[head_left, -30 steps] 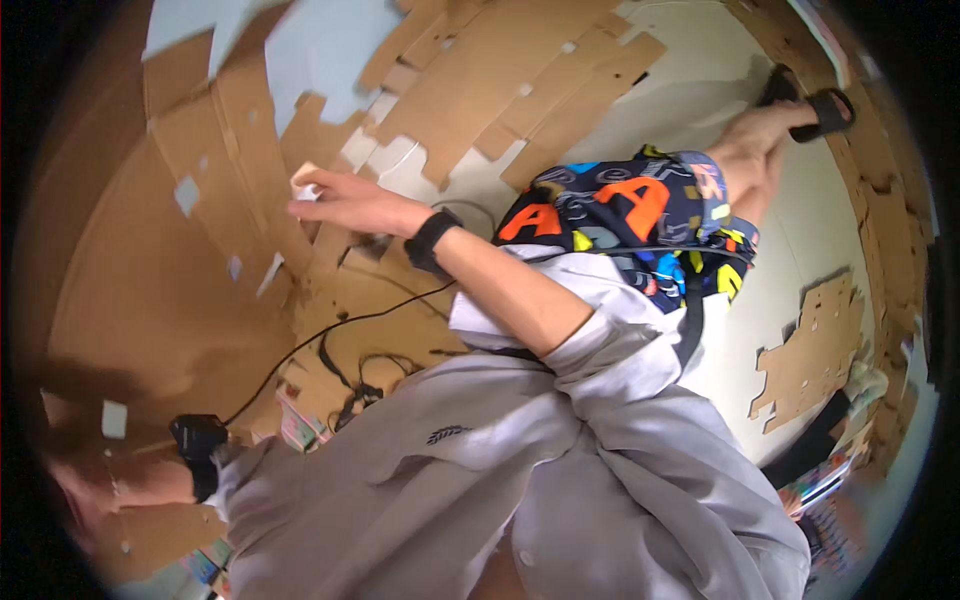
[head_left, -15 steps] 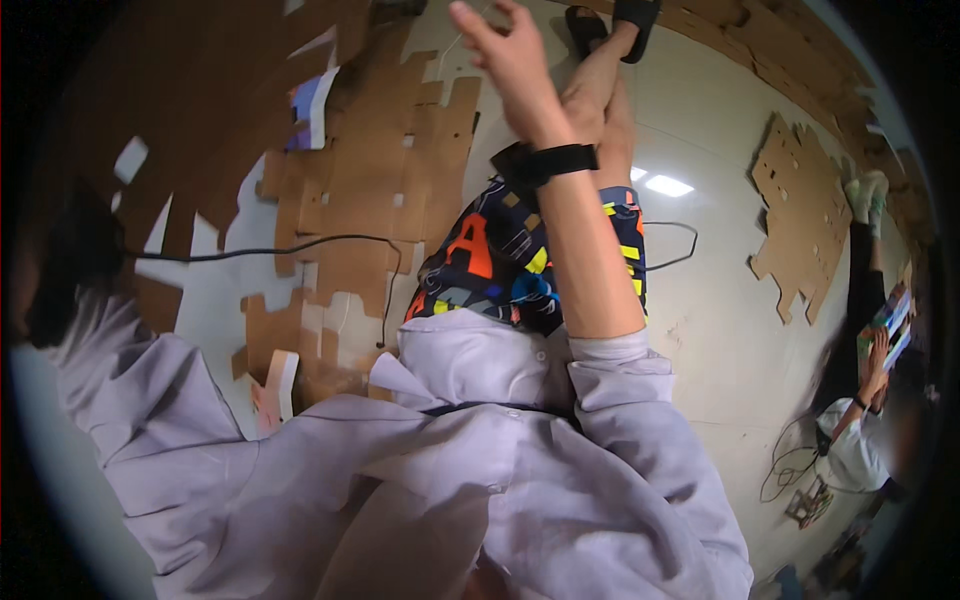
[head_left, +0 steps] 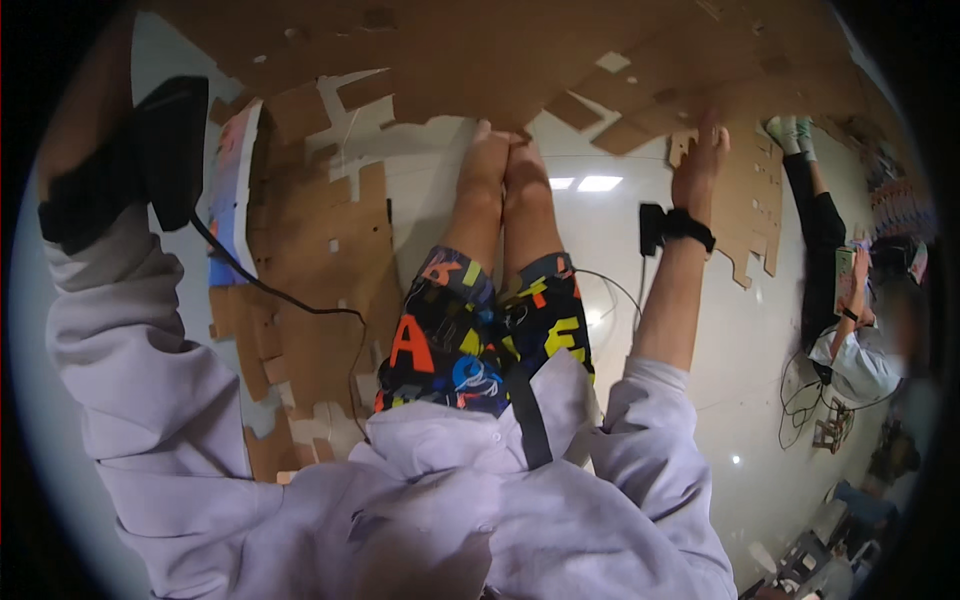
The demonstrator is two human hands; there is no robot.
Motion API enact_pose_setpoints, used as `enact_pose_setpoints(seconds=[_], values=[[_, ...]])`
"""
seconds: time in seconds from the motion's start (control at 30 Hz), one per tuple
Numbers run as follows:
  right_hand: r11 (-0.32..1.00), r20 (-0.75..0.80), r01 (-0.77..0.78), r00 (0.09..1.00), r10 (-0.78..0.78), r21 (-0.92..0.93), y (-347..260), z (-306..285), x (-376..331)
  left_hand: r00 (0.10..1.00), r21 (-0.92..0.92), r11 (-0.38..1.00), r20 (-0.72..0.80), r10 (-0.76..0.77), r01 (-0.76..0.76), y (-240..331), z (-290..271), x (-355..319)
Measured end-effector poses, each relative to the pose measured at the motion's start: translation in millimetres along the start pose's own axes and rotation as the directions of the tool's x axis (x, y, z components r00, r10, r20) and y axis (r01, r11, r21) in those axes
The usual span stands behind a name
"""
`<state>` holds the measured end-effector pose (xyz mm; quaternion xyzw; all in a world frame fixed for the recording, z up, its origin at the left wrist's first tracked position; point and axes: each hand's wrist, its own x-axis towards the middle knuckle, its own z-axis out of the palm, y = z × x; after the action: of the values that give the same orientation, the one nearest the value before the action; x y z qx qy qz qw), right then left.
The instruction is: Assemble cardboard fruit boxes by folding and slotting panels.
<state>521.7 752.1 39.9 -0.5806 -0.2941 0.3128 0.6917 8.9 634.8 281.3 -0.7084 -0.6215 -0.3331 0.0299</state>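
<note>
L hand (head_left: pixel 88 115) far L, in shadow; can't tell grip. Next, colour-printed panel (head_left: pixel 232 195), long axis fore-aft, print illegible. Big cardboard sheet (head_left: pixel 480 60) spans top, long axis L–R, notched edge twd wearer. R hand (head_left: pixel 703 165) at that edge, fingers pointing away, grip unclear. Co-worker (head_left: pixel 868 375) far R on pale, shiny floor (head_left: pixel 745 405).

Co-wkr (head_left: pixel 868 372) sits on tiled flr (head_left: pixel 740 400), far R, w/ looped blk cable (head_left: pixel 782 405) nrby.

The left hand (head_left: pixel 92 108) seems partly lost in shadow, the cardboard sheet (head_left: pixel 460 60) cut off above.
</note>
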Motion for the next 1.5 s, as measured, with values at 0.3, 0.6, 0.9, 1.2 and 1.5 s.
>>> enact_pose_setpoints(seconds=[0.3, 0.6, 0.9, 1.2, 1.5], values=[[0.875, 0.393, 0.44, 0.855, -0.338, -0.204, -61.4, -42.4, 6.1, 0.983, -0.116, 0.989, 0.151, 0.106, -0.089, 26.3, 55.7, 72.0], [0.973, 0.258, 0.024, 0.963, -0.084, 0.23, -132.2, -9.5, -17.6, 0.924, -0.259, 0.938, 0.243, 0.294, -0.23, 85.1, 113.0, 133.0], [0.874, 0.195, -0.393, 0.917, 0.349, 0.284, -42.4, -19.3, -166.7, 0.563, -0.355, 0.809, 0.586, 0.583, -0.469, 111.0, 243.4, 83.8], [0.377, 0.473, -0.835, 0.165, 0.866, -0.4, -24.4, -112.6, -275.9, 0.435, -0.406, 0.901, 0.791, 0.431, -0.153, 85.8, 245.4, -214.9], [0.477, 0.394, 0.009, 0.579, 0.714, -0.879, -35.0, -236.7, -139.3, 0.437, -0.298, 0.95, 0.845, 0.307, -0.092, 70.9, 221.3, -235.1]])
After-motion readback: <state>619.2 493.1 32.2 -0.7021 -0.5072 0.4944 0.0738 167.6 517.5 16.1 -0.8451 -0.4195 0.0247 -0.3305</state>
